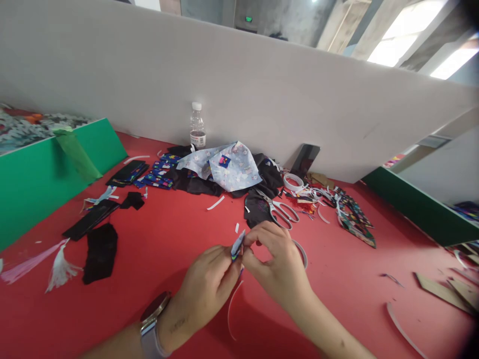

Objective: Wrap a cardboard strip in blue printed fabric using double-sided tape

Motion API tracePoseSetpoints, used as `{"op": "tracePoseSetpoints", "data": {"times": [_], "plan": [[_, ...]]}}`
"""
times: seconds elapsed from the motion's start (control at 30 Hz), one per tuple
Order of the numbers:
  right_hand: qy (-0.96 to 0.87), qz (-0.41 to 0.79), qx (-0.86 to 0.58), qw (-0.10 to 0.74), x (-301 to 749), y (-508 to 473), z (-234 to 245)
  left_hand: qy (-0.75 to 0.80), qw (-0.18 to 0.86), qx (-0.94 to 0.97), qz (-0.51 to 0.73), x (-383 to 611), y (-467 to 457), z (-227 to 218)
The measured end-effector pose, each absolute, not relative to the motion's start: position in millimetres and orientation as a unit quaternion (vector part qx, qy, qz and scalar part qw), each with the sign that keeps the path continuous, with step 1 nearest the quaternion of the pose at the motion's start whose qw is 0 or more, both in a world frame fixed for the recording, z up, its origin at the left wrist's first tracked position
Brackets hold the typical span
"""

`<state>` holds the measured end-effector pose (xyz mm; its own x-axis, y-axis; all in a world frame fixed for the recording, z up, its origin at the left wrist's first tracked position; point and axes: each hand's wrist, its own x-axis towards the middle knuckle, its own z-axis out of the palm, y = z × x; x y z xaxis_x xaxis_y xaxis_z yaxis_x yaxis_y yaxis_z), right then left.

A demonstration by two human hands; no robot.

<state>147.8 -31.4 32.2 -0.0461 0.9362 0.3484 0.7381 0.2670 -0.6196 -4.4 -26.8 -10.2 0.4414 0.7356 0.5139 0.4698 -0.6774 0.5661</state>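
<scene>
Locating the workpiece first, we find a small folded fabric piece just below the centre of the frame, raised between the two hands above the red table. It shows a pale blue face and a darker, multicoloured lower edge. Its visible long axis runs steeply from lower left to upper right, so we read its upper end as pointing away from the wearer.

Relative to the grip, the piece lies at the fingertips of the left hand, which reaches in from the lower left of the frame, and immediately left of the fingertips of the right hand, which enters from the lower right. Both hands are close to it; we take the left as the supporting hand.

Left grip: we note thumb and fingers pressed together, pinching the piece near its lower end. Right grip: we note the thumb and index finger curved into a ring, their tips brought near each other at the right edge of the piece. We cannot tell whether those tips clamp the edge or merely rest against it, since the contact is too small to resolve.

Nearby, we record a small white scrap just above the piece, a thin pale strip below the hands, and scissors right of centre, beyond the right hand.
</scene>
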Motion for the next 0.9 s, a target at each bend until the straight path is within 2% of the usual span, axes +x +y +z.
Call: {"op": "tracePoseSetpoints", "data": {"times": [0.23,0.63,0.8,0.9], "plan": [[-0.709,0.139,-0.590,0.362,149.1,-31.6,35.2,0.384,0.198,0.813,0.390,-4.1,-25.9,-8.8],[-0.711,0.127,-0.606,0.334,148.6,-32.5,32.8,0.346,0.044,0.863,0.365,-1.2,-25.0,-16.1],[-0.711,0.119,-0.605,0.338,146.6,-32.7,32.5,0.350,0.060,0.860,0.367,-0.8,-25.8,-14.3],[-0.697,0.161,-0.601,0.356,147.2,-30.6,33.7,0.374,0.134,0.835,0.381,-1.7,-25.2,-10.5]]}}
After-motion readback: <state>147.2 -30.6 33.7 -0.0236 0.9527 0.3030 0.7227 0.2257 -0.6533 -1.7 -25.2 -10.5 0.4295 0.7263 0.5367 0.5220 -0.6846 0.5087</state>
